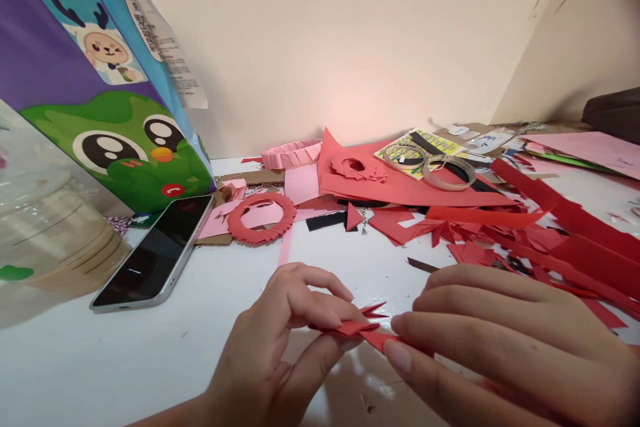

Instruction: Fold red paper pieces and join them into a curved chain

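My left hand (pixel 285 340) pinches a cluster of small folded red paper pieces (pixel 361 327) between thumb and fingers, just above the white table (pixel 150 360). From the right, my right hand (pixel 500 340) grips the other end of the same red pieces with thumb and forefinger. Pointed red tips stick out between the two hands. A finished ring of folded red paper (pixel 261 217) lies farther back on the table.
A phone (pixel 153 253) lies screen up at the left, beside a clear plastic container (pixel 45 227) and a purple-green cartoon bag (pixel 100 80). Red paper sheets and scraps (pixel 500 227), a pink pleated ring (pixel 293 153) and tape rolls (pixel 445 170) crowd the back and right.
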The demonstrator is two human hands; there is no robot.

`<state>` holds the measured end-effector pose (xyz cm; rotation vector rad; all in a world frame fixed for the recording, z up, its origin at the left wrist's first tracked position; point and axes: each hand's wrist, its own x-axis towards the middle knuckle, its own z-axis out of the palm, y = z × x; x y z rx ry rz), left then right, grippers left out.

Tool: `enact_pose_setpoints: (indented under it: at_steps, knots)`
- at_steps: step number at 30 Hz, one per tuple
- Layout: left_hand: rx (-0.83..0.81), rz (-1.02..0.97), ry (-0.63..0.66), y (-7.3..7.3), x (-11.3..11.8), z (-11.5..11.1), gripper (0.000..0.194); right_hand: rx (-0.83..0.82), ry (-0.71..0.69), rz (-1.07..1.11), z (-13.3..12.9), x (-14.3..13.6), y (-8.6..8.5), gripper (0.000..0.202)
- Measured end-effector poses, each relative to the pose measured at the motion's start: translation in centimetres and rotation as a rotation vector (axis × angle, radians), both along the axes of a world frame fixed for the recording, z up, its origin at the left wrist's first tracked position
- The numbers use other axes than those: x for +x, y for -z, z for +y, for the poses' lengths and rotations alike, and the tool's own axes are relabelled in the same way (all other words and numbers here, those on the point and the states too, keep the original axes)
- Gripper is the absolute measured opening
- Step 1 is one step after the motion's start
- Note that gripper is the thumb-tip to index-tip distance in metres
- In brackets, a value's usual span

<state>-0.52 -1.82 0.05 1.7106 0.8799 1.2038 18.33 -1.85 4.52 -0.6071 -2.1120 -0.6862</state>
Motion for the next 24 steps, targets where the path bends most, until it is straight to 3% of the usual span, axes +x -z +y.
enact_pose_setpoints:
  at_steps: [6,10,18,24]
  knots:
    - [-0.003,0.025,-0.014,-0.1,0.1,0.0,0.022,-0.018,-0.019,0.006,-0.1,0.0,0.2,0.057]
    - [-0.017,0.007,-0.04,-0.3,0.3,0.1,0.023,-0.061,-0.102,0.035,-0.2,1.0,1.2,0.047]
    - [0.029,-0.032,-0.082,-0.1,0.5,0.2,0.035,-0.485,-0.161,0.117,-0.4,2.3,3.1,0.021]
    - [0.018,-0.049,-0.052,-0.2,0.4,0.2,0.036,-0.429,-0.155,0.065,-0.3,2.6,2.8,0.029]
